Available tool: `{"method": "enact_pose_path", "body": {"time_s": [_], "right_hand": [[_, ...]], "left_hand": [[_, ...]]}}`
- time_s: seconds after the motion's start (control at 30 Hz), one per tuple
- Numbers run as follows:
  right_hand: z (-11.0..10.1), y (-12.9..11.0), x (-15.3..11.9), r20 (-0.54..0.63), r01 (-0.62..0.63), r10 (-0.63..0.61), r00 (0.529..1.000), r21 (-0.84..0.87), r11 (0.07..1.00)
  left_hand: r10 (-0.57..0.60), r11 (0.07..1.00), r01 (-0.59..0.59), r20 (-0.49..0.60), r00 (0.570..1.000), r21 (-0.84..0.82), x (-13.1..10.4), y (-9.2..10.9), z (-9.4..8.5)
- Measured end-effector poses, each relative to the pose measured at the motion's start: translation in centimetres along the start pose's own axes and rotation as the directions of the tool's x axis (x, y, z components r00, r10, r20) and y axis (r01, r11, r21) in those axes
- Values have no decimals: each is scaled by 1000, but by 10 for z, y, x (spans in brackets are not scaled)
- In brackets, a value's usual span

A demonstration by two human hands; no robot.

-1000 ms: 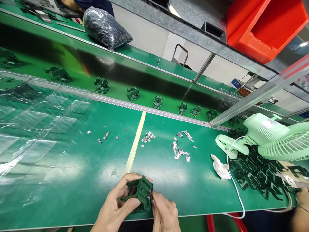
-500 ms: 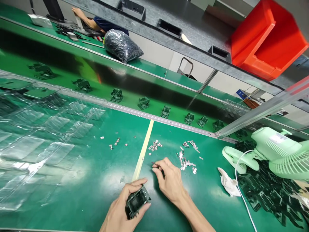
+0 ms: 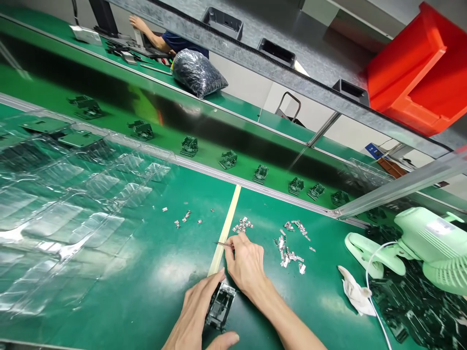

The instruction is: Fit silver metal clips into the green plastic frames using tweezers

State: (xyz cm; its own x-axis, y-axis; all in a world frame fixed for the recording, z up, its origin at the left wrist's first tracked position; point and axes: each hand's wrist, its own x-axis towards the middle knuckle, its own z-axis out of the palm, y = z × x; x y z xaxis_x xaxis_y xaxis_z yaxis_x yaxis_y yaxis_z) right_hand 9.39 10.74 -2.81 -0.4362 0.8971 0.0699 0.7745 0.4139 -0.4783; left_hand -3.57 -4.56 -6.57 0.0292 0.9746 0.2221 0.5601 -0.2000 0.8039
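- Two hands share the work: the right hand's grip is pinched on a thin metal tool, whose tip juts over the yellow tape, while the left hand's grip curves along one side of the dark housing, thumb stretched out at its near end; I cannot tell whether it clasps firmly
- The housing is at the near side of the worktop, beside the left palm; with a loose hold, a bump could turn or tip it
- The tool is slim, so a slack pinch could let it twist or drop
- Small metal pieces lie just beyond the right hand, where a careless sweep could scatter them
- Longer metal strips lie near, to the right; pieces knocked across could mix the piles and invite a wrong pick
- Several stray bits left of the tape could be overlooked or brushed away
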Motion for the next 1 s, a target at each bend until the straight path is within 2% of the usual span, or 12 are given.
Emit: {"method": "enact_pose_path", "body": {"time_s": [0.1,0.23,0.3,0.37,0.47,0.57,0.63,0.7,0.77,0.83,0.93,1.0], "right_hand": [[-11,6,-7,17,1,-2,1000,77,997],[-44,4,-38,63,-22,5,998,267,963],[-61,-4,-60,140,-66,-2,990,479,875],[-72,-12,-79,212,-126,-29,977,677,725],[-76,-16,-101,304,-240,-23,952,793,560],[-75,-11,-114,453,-384,-27,891,784,487],[-75,-7,-120,507,-411,-32,862,733,543],[-77,-5,-125,485,-356,-12,874,659,662],[-76,-3,-126,389,-262,5,921,612,746],[-72,-2,-123,240,-159,10,971,611,776],[-65,-1,-116,55,-34,1,999,604,796],[-62,-1,-113,24,0,-17,1000,582,814]], "left_hand": [[-32,999,33,-22,999,21,3,3,2],[3,997,3,-76,997,77,10,10,-2],[58,996,-48,-150,987,71,14,16,-6],[99,995,-102,-201,975,-8,18,25,-11],[164,968,-184,-128,978,-169,22,39,-19],[242,941,-238,-14,970,-242,21,50,-30],[271,935,-256,30,962,-245,18,51,-33],[251,951,-245,6,968,-190,14,47,-32],[146,985,-151,-72,987,-79,12,39,-24],[12,1000,-11,-106,994,14,12,30,-14],[-102,995,102,-13,995,20,15,25,-2],[-107,994,108,46,993,-24,15,28,2]]}}
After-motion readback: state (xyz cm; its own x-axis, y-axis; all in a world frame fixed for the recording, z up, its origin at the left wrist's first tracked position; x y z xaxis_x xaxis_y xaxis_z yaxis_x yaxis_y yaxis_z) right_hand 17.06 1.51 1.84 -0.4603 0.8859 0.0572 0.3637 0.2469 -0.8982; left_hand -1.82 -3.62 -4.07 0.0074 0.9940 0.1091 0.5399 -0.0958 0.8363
